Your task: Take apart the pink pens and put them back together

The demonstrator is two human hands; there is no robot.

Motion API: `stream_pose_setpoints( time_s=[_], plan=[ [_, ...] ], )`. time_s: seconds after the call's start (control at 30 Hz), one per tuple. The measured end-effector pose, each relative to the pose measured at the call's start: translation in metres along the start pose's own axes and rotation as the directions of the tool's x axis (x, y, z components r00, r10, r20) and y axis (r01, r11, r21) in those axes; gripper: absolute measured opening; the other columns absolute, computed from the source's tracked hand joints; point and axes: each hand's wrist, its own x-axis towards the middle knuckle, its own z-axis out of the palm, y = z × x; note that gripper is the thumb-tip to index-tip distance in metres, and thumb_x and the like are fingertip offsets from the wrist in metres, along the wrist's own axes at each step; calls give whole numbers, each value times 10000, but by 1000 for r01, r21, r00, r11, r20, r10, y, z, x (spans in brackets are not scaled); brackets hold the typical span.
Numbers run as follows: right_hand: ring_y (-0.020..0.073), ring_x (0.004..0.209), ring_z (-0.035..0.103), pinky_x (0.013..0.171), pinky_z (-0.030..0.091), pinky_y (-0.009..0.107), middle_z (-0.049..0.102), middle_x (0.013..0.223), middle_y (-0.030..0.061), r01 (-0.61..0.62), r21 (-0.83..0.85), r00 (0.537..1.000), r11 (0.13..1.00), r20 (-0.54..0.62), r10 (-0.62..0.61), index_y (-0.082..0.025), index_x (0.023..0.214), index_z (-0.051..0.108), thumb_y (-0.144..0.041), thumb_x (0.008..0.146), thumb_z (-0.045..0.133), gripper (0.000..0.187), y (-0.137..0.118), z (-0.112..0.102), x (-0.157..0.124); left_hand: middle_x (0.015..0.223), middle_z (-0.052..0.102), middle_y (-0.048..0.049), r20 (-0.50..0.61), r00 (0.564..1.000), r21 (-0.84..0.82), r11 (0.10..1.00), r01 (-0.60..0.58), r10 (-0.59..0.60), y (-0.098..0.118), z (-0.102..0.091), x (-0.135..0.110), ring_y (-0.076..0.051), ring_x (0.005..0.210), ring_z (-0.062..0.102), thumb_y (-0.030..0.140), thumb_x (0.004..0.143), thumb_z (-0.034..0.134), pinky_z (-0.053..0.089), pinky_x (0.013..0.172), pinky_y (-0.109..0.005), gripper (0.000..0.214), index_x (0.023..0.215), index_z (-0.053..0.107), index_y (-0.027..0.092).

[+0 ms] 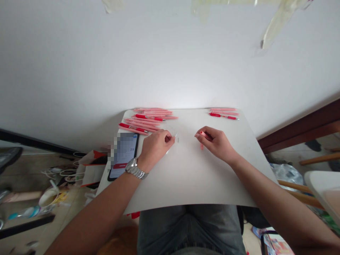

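Note:
My left hand (156, 145), with a metal watch on the wrist, is closed in a pinch on a thin clear pen refill (174, 139) that points right over the white table (191, 177). My right hand (216, 141) is closed on a pink pen barrel (204, 135), held a short way right of the refill's tip. A pile of several pink and red pens (147, 120) lies at the far left of the table. A smaller group of pink and red pens (224, 113) lies at the far right.
A phone (123, 156) with a lit screen lies at the table's left edge. The white wall stands right behind the table. Bags and clutter cover the floor on the left; a wooden rail and another table corner (324, 191) are on the right.

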Motion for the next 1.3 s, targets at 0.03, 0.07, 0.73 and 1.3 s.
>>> stream_pose_setpoints(
  time_s=[0.03, 0.07, 0.73, 1.3],
  plan=[
    [129, 537, 442, 560, 357, 298, 598, 598, -22, -1, -2, 1000, 1000, -4, 1, -214, 918, 682, -557, 1000, 620, 358, 0, 0, 0, 814, 757, -26, -4, 1000, 5, 1000, -5, 5, 0, 1, 0, -211, 726, 661, 401, 959, 680, 331, 614, -322, 247, 782, 675, 228],
    [129, 536, 442, 559, 356, 298, 596, 596, -23, -1, -7, 1000, 1000, -9, 1, -214, 913, 682, -558, 999, 620, 360, 0, 0, 0, 816, 757, -27, -6, 1000, 7, 1000, -11, 11, 0, 1, -1, -211, 728, 661, 403, 961, 679, 332, 616, -323, 251, 781, 675, 228],
    [121, 528, 425, 557, 331, 292, 573, 576, -36, -26, -38, 999, 999, -20, 25, -212, 888, 676, -472, 1003, 626, 289, 2, 0, 2, 801, 744, -38, -6, 999, -4, 999, -32, 32, 5, 6, -2, -213, 717, 636, 430, 964, 665, 306, 614, -332, 305, 740, 667, 224],
    [120, 525, 453, 557, 347, 282, 623, 569, -34, -39, -46, 999, 998, -14, 38, -218, 886, 672, -476, 1000, 621, 287, 2, 2, 2, 769, 725, -3, 19, 1000, 83, 996, -10, 9, 10, 8, -3, -184, 685, 626, 407, 992, 608, 273, 592, -321, 328, 725, 630, 218]
  ],
)
